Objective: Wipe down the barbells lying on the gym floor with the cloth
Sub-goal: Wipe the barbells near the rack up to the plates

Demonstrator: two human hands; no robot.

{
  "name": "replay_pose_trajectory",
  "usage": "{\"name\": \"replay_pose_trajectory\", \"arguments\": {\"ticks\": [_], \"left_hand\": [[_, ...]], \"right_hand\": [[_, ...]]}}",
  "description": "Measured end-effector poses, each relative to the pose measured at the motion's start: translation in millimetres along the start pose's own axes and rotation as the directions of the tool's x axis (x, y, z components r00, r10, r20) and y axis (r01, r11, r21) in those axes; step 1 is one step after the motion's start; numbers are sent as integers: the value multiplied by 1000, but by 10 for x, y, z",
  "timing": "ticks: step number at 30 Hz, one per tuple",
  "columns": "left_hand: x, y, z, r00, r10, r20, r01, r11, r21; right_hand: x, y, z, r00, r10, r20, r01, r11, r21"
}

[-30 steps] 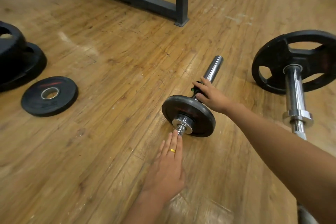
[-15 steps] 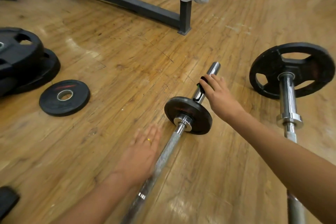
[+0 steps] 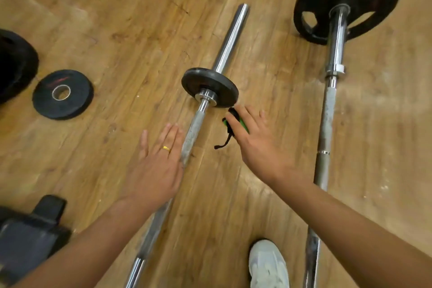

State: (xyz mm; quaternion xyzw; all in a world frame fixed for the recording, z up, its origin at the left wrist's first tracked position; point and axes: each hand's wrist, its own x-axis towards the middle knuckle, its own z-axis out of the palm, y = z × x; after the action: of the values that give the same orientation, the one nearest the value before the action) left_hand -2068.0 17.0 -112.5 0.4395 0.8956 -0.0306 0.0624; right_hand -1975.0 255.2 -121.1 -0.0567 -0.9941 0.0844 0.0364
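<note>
Nearer barbell (image 3: 194, 128) lies diag. on wood floor (image 3: 117, 30), small black plate (image 3: 210, 85) on its sleeve, bare sleeve end pointing away. 2nd barbell (image 3: 327, 119) lies to the R, approx. parallel, well apart, big black plate (image 3: 313, 2) at far end. L hand (image 3: 156, 166): open, fingers straight, ring on one, by the nearer bar's knurled shaft; contact w/ bar can't tell. R hand (image 3: 257, 145): between the 2 bars, just below small plate, fingers gripping a black/green clip (image 3: 233, 112) w/ black strap hanging. Loose small plate (image 3: 77, 98) flat on floor at L, bigger dark plates (image 3: 16, 65) at L edge. Dark equipment (image 3: 28, 236) bottom L, blurred. Light shoe (image 3: 268, 264) at bottom between bars.
</note>
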Motion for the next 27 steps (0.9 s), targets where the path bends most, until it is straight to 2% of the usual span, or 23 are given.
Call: {"name": "replay_pose_trajectory", "arguments": {"ticks": [4,9,13,18,22,27], "left_hand": [[-102,284,-372,995,91,45,-90,996,-17],[139,727,-876,970,241,25,-241,970,0],[319,1227,-1297,933,361,6,-361,932,-21],[301,1823,-1734,864,503,26,-501,864,-52],[206,2209,-1940,774,630,64,-621,775,-116],[273,2801,-2121,678,724,130,-726,687,-34]], "right_hand": [[-622,-196,-371,985,158,67,-165,979,122],[-1142,-95,-891,919,391,50,-394,902,177],[-1544,59,-1310,853,522,-5,-512,838,189],[-2106,143,-1793,740,671,-48,-652,733,195],[-2590,81,-2095,639,767,-52,-745,635,207],[-3040,103,-2157,490,870,-58,-834,488,258]]}}
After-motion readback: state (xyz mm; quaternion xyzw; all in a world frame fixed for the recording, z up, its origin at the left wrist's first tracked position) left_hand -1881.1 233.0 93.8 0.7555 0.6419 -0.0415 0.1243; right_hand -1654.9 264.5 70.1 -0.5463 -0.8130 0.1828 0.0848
